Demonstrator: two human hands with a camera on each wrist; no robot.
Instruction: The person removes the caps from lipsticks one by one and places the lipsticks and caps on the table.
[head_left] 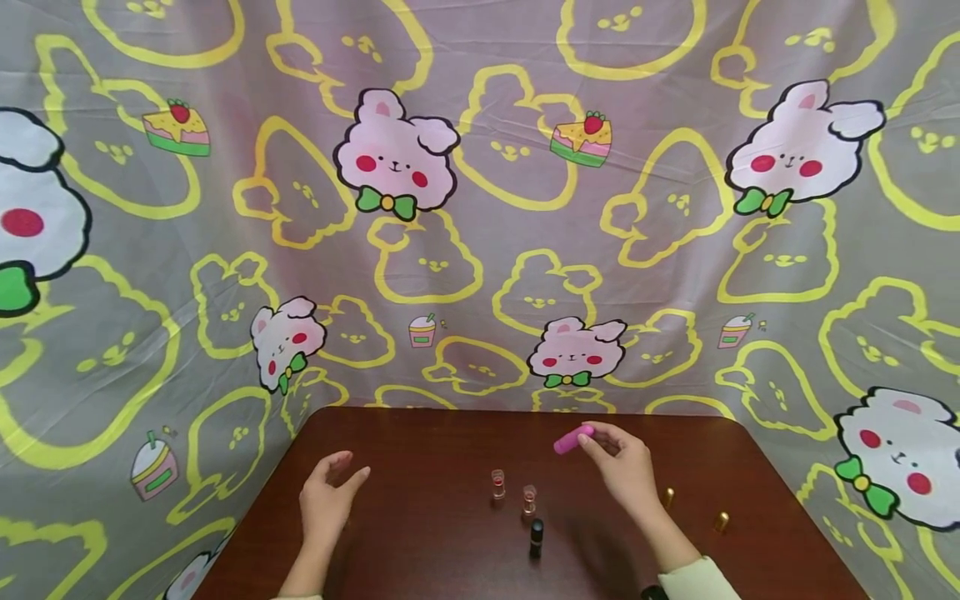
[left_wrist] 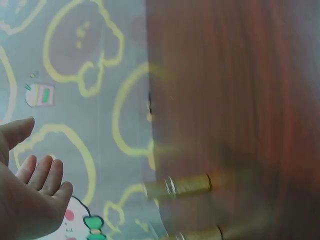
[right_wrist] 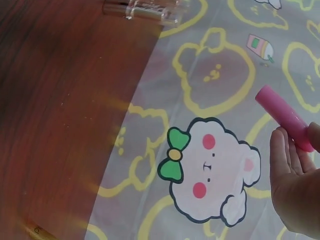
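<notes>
My right hand [head_left: 626, 471] pinches a pink lipstick-like tube [head_left: 573, 439] between thumb and fingers, raised above the table. In the right wrist view the same pink tube [right_wrist: 284, 118] is tilted, one end at the fingertips. My left hand [head_left: 327, 496] is held over the table's left side with fingers loosely bent and nothing in it. In front, between the hands, stand two clear-cased lipsticks, one [head_left: 498, 485] left of the other [head_left: 529, 501], and a black lipstick tube [head_left: 536, 538]. The left wrist view shows a gold tube [left_wrist: 192, 185] and another gold tube [left_wrist: 200, 234], partly cut off.
Right of my right forearm stand a small gold tube [head_left: 669, 498] and another gold tube [head_left: 722, 522]. A dark object [head_left: 654, 592] is half hidden by the sleeve at the bottom edge. Patterned cloth [head_left: 480, 233] hangs around the back and sides of the brown table [head_left: 420, 450].
</notes>
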